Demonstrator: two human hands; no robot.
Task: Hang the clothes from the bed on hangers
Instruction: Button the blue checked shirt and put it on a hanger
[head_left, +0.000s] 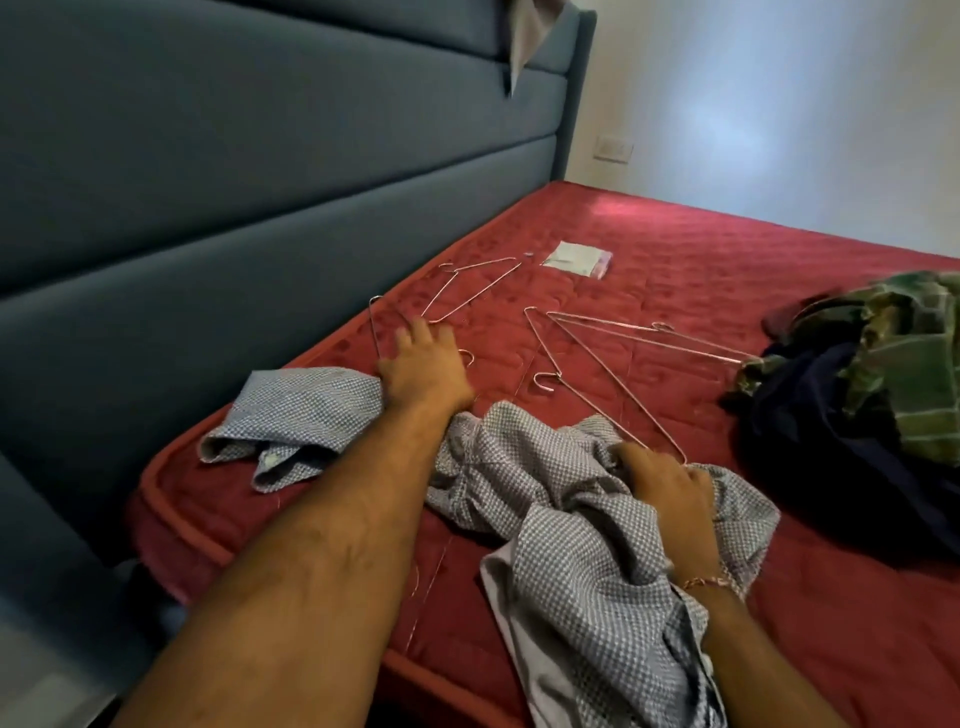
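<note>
A blue-and-white checked shirt (571, 519) lies crumpled on the red mattress (727, 249), one sleeve (296, 421) stretched out to the left. My right hand (670, 493) grips a bunch of the shirt's fabric, close to the lower end of a wire hanger (587, 400). My left hand (423, 364) reaches across the sleeve, fingers spread, and rests on a thin wire hanger (373, 322) near the headboard; its hook shows just right of the hand. Two more wire hangers (467, 291) (649, 338) lie loose on the mattress.
A heap of clothes sits at the right, a green plaid garment (893, 364) on top of a dark navy one (831, 441). A white packet (574, 258) lies farther back. The padded blue headboard (260, 156) runs along the left, with a cloth (524, 41) draped over its top.
</note>
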